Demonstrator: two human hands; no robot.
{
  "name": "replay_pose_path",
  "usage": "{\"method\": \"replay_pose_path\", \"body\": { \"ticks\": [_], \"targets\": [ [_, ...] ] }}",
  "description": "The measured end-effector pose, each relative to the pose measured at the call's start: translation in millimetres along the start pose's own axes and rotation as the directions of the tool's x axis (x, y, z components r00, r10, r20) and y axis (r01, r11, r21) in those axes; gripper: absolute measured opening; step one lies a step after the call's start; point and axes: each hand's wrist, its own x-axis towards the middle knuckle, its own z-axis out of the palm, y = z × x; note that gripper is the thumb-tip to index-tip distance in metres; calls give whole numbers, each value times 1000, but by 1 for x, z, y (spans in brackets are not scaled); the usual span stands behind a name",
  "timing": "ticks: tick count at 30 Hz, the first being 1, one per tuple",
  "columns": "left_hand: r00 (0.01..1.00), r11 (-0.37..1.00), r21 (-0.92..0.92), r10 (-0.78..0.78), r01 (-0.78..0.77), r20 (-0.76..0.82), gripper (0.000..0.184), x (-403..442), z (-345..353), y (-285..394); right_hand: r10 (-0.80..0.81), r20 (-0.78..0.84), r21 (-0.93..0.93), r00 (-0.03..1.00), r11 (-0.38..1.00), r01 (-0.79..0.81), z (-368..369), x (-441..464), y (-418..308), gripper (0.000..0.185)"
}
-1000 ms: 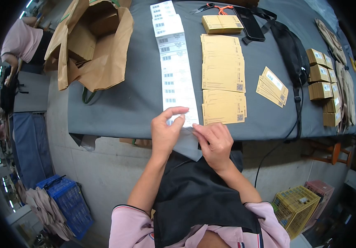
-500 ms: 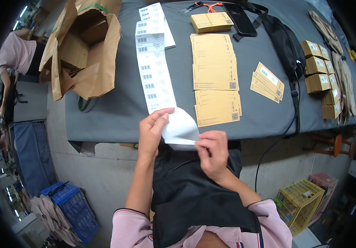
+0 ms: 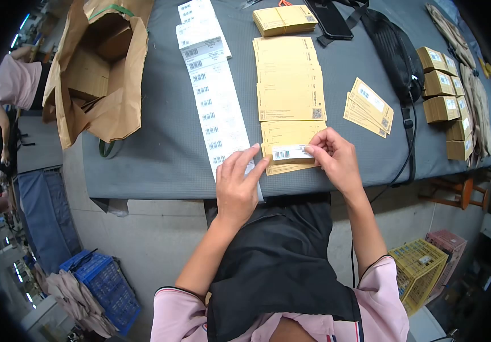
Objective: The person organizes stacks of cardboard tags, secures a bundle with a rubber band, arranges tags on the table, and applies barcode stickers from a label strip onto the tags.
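Observation:
A white barcode label point(image 3: 289, 152) lies low over the front group of yellow printed cards point(image 3: 291, 130). My right hand point(image 3: 337, 159) pinches the label's right end between thumb and fingers. Beside its left end is my left hand point(image 3: 238, 185), fingers apart, resting on the long strip of barcode labels point(image 3: 210, 108) and reaching the cards' left edge. Whether the label touches the card along its whole length I cannot tell. Behind the front group, more overlapping yellow cards point(image 3: 291, 94) run up the table.
A banded card stack point(image 3: 284, 20) and a phone point(image 3: 328, 20) lie at the back. Several labelled cards point(image 3: 369, 108) fan out at right, near a black bag point(image 3: 390, 60) and small labelled bundles point(image 3: 442, 108). An open paper bag point(image 3: 128, 85) stands at left on the grey table point(image 3: 160, 154).
A single label has come off the strip and is now over the front cards. Both hands moved right, the right one also upward. The strip now lies flatter along the table.

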Motion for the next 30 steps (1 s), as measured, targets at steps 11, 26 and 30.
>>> {"method": "replay_pose_path", "body": {
  "ticks": [11,26,30],
  "targets": [
    [1000,999,37,17,-18,24,37,-1,4,-2,67,29,-56,997,996,-65,2,7,1,11],
    [999,998,44,35,-36,20,34,-3,5,-4,72,16,-171,997,983,-68,5,7,-2,13],
    [999,998,47,36,-37,21,34,-3,6,-4,41,10,-192,999,981,-38,6,6,-1,13]
  ]
}}
